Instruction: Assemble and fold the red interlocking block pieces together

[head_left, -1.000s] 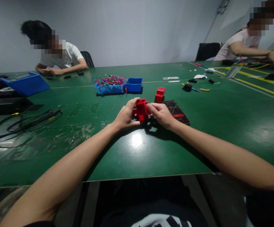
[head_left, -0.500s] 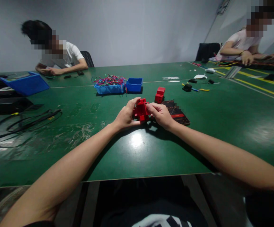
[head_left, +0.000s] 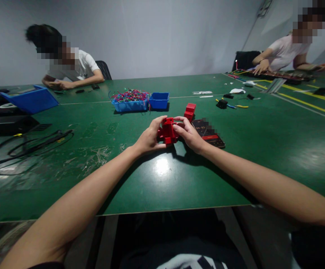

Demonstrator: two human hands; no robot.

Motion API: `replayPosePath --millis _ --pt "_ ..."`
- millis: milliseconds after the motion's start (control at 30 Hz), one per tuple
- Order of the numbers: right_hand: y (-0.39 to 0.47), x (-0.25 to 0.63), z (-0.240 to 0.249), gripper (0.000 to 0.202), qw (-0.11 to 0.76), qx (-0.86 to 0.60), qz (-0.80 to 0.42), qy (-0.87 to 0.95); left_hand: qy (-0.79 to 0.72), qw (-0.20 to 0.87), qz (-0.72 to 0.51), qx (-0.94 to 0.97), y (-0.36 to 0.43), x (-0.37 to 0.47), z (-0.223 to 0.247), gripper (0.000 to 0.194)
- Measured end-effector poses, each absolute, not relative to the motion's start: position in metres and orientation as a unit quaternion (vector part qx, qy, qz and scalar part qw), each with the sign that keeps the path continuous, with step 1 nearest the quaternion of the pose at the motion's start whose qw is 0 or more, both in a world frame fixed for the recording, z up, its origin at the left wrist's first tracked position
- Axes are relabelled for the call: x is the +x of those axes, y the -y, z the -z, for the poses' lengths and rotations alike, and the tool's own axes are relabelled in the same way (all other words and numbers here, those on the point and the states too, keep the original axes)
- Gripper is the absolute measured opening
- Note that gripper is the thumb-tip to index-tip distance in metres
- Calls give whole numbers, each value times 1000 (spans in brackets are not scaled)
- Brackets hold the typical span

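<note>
A red blocky part with square recesses [head_left: 168,131] is held up above the green table. My left hand [head_left: 150,137] grips it from the left, thumb along its lower edge and fingers over its top. On its right side, my right hand [head_left: 189,135] has thumb and forefinger closed on the part, with the other fingers partly hidden behind. Just behind my right hand stands a second red block [head_left: 190,111]. A dark phone [head_left: 215,139] with a lit timer screen lies by my right wrist.
Beyond my hands are a blue bin [head_left: 130,105] heaped with coloured wires and a smaller blue bin [head_left: 159,101]. Pliers [head_left: 235,107] lie to the right, black cables [head_left: 33,147] to the left. One person [head_left: 75,67] sits across at left, another [head_left: 282,56] at right.
My right hand's fingers have spread from a tight pinch to reach farther around the red part. My left hand holds still. At right, the person's hand has moved leftward.
</note>
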State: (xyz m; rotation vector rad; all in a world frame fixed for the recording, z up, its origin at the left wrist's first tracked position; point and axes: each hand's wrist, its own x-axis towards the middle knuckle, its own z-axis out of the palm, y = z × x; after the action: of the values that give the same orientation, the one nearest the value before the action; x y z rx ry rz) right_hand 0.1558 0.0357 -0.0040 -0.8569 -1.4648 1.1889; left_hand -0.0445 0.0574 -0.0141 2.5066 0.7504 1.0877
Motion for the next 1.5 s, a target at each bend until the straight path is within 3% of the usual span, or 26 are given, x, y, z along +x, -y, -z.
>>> replayPosePath --millis 200,433,633,933,1233,1500 --pt "-37 156 6 45 483 -371 -473 636 -268 163 -370 874 -57 -45 14 99" --pt "-44 161 18 23 473 -414 -300 717 -282 161 -368 871 -57 -44 15 99" --pt "-43 164 17 42 377 -407 -204 807 -276 153 -376 872 -59 -45 18 102" --pt "-42 163 15 57 349 -393 -177 832 -222 197 -370 880 -56 -44 16 102" --pt "-46 168 18 39 279 -436 -127 846 -257 170 -365 879 -54 -43 16 101" --pt "-42 168 17 33 294 -504 -77 809 -339 97 -365 862 -55 -43 16 102"
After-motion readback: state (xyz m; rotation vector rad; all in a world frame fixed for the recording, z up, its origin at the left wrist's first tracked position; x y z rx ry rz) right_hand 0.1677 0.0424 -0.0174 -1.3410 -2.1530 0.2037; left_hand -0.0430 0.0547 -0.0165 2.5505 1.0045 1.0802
